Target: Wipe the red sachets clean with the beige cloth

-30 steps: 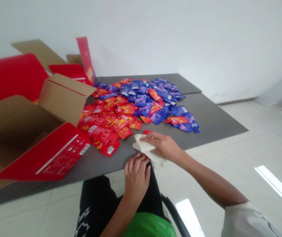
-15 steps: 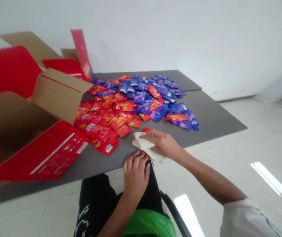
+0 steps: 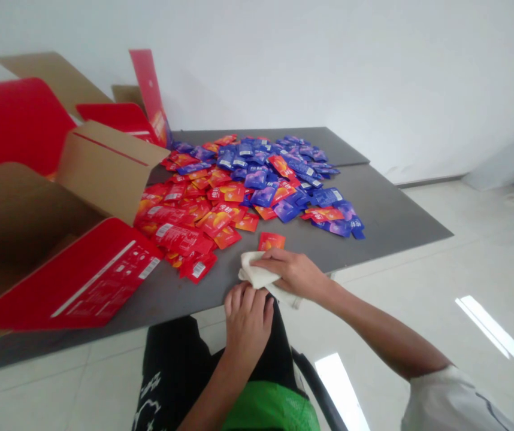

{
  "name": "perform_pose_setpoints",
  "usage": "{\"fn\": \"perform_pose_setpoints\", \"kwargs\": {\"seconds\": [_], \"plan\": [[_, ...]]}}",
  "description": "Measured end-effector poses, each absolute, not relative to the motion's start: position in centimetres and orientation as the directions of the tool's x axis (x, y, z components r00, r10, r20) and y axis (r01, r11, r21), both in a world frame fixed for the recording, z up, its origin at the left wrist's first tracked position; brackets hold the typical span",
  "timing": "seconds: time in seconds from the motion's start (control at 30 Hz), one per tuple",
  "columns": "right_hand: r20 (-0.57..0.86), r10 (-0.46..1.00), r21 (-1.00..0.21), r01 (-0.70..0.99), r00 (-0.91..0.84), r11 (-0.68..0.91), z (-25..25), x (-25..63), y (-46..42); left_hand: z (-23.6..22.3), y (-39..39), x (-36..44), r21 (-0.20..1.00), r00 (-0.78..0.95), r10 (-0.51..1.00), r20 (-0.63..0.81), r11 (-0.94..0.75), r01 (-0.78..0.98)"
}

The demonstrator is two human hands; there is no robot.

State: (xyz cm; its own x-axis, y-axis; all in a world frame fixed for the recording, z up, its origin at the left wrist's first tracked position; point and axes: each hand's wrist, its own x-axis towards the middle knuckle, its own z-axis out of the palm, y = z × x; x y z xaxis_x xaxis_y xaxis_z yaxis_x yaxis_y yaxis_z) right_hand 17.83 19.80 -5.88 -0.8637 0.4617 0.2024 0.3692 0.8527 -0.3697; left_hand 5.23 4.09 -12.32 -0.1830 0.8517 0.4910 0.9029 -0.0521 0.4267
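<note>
A folded off-white cloth [image 3: 257, 274] is gripped in my right hand [image 3: 299, 274], which presses it over a red-orange packet [image 3: 271, 241] near the table's front edge. The packet's top end shows beyond the cloth, while its middle is hidden. My left hand [image 3: 245, 317] is at the table edge just below the cloth, fingers together and bent over the packet's near end; that end is covered now. Up from both hands lies a spread heap of red packets [image 3: 216, 218] and purple-blue packets [image 3: 263, 194], mixed where they meet.
An open red cardboard box [image 3: 99, 281] stands on the left of the grey table [image 3: 383, 209], its flaps spread toward the heap. Behind it is another red box [image 3: 147, 96]. A white wall [image 3: 374, 72] runs along the back. Below the table edge are dark-clothed legs [image 3: 171, 359].
My right hand and the cloth have slid slightly toward the table edge, uncovering more of the red packet's top. My left hand stays in nearly the same place.
</note>
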Motion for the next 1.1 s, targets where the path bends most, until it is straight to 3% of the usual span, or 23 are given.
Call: {"fn": "perform_pose_setpoints", "kwargs": {"seconds": [0.1, 0.27, 0.47, 0.57, 0.8, 1.1], "plan": [[0.185, 0.508, -0.39, 0.411, -0.841, 0.824, -6.3, 17.6, 20.8, -12.3, 4.1, 5.2, 0.432, -0.179, 0.851, 0.495, -0.062, 0.9], [0.206, 0.631, -0.283, 0.572, -0.748, 0.77, -5.1, 17.5, 25.2, -12.2, 4.2, 5.1, 0.431, -0.173, 0.842, 0.511, -0.076, 0.899], [0.209, 0.49, -0.383, 0.39, -0.847, 0.837, -5.6, 18.3, 19.7, -12.3, 4.2, 5.3, 0.416, -0.187, 0.846, 0.499, -0.044, 0.908], [0.173, 0.486, -0.417, 0.383, -0.856, 0.824, -6.1, 18.1, 19.4, -12.4, 4.2, 5.2, 0.426, -0.189, 0.852, 0.488, -0.044, 0.904], [0.16, 0.644, -0.268, 0.595, -0.748, 0.758, -4.8, 17.4, 26.1, -12.3, 4.3, 5.2, 0.443, -0.185, 0.841, 0.509, -0.072, 0.894], [0.172, 0.483, -0.436, 0.373, -0.859, 0.819, -6.1, 18.1, 19.2, -12.4, 4.2, 5.3, 0.425, -0.186, 0.851, 0.491, -0.048, 0.904]]}}
